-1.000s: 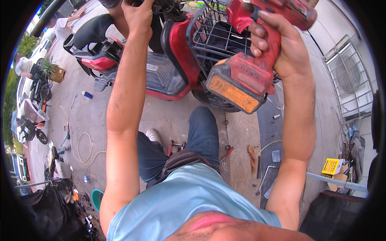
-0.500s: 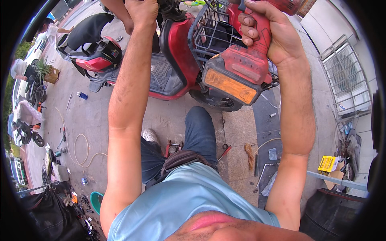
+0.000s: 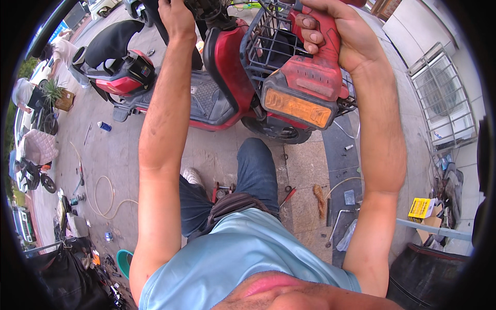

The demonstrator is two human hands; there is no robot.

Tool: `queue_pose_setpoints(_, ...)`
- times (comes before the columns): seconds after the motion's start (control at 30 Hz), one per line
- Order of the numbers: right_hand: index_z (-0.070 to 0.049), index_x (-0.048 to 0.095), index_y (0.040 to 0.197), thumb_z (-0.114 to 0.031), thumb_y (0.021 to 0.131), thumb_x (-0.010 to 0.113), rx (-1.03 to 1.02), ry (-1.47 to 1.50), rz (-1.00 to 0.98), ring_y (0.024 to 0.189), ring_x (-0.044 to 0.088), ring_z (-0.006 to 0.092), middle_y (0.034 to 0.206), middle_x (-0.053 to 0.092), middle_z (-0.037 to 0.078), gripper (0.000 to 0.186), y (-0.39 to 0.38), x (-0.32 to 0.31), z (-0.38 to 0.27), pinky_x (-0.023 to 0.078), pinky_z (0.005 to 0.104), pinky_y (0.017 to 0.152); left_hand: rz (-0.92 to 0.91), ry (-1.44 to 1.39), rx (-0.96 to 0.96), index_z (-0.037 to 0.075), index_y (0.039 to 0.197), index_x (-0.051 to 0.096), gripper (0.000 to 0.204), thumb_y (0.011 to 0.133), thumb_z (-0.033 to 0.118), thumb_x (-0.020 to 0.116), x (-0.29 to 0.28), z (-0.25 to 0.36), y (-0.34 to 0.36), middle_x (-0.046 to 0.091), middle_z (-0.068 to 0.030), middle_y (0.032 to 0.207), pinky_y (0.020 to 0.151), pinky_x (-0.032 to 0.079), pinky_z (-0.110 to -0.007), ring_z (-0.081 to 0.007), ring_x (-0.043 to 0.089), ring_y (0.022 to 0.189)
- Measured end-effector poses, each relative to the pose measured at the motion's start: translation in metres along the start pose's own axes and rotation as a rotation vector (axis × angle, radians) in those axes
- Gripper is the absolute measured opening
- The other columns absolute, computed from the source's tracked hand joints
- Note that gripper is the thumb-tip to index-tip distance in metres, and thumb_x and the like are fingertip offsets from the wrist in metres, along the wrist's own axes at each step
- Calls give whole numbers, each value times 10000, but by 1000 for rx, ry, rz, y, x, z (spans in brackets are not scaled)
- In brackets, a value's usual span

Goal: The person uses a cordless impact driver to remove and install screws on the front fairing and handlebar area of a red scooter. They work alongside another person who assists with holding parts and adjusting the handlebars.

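My right hand [image 3: 351, 36] grips a red cordless power tool [image 3: 310, 77], whose battery bears an orange panel; its head runs up toward the top edge. The tool is held over the front basket [image 3: 258, 41] of a red electric scooter [image 3: 225, 72]. My left hand [image 3: 178, 18] is raised at the top edge beside the dark steering column [image 3: 217, 13], fingers curled at something I cannot make out, partly cut off. The scooter's floorboard [image 3: 201, 101] and black seat [image 3: 106, 39] lie behind my left forearm.
Tools [image 3: 222, 190], a hose [image 3: 106, 199], a spray can [image 3: 104, 125] and a yellow box [image 3: 421, 206] lie on the paving. A green basin [image 3: 124, 263] stands lower left. People [image 3: 62, 51] and parked bikes [image 3: 39, 175] are at left, a caged air-conditioner unit [image 3: 442, 98] at right.
My right hand and the tool have moved upward, so the tool's head is further out of frame. My left hand has shifted slightly. People in the background have moved.
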State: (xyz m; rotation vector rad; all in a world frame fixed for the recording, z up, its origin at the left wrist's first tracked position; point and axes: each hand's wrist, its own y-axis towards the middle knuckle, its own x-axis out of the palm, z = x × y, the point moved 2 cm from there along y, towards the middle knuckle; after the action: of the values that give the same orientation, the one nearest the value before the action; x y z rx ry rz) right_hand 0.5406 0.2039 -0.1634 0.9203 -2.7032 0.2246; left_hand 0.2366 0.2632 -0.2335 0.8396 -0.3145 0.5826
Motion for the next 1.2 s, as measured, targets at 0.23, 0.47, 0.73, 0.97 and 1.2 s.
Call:
queue_pose_setpoints(0.23, -109, 549, 839, -235, 935, 624, 68, 38, -96, 495, 514, 173, 672, 541, 15, 175, 6, -10, -4, 482, 341, 494, 27, 141, 14, -15, 1229, 565, 303, 991, 164, 618, 2, -1, 5, 662, -61, 1029, 794, 498, -287, -144, 615, 887)
queue_pose_setpoints(0.47, -103, 556, 830, -236, 922, 636, 94, 56, -62, 499, 515, 176, 667, 540, 20, 181, 9, -7, 1, 485, 353, 506, 30, 205, 65, -19, 1190, 586, 296, 986, 187, 650, -1, -1, 4, 674, -65, 1030, 803, 493, -279, -141, 618, 908)
queue_pose_setpoints(0.73, -84, 587, 920, -214, 928, 604, 59, 68, -76, 490, 500, 136, 663, 528, 10, 132, 8, 2, 0, 486, 347, 504, 30, 244, 73, -23, 1173, 592, 302, 986, 205, 657, -2, 1, 3, 678, -68, 1036, 825, 495, -282, -141, 621, 922)
queue_pose_setpoints(0.97, -84, 588, 943, -190, 936, 584, 35, 80, -65, 491, 498, 121, 657, 524, 6, 107, 13, 0, 4, 478, 334, 480, -4, 207, 79, -30, 1162, 596, 309, 980, 210, 667, -1, 4, 2, 677, -72, 1023, 808, 502, -286, -147, 623, 903)
queue_pose_setpoints(1.2, -89, 576, 912, -191, 942, 579, 26, 92, -98, 493, 503, 122, 642, 528, 10, 106, 19, 3, 8, 479, 337, 477, 1, 247, 56, -31, 1163, 597, 321, 979, 222, 670, -6, 4, 5, 676, -68, 1001, 791, 498, -283, -147, 618, 885)
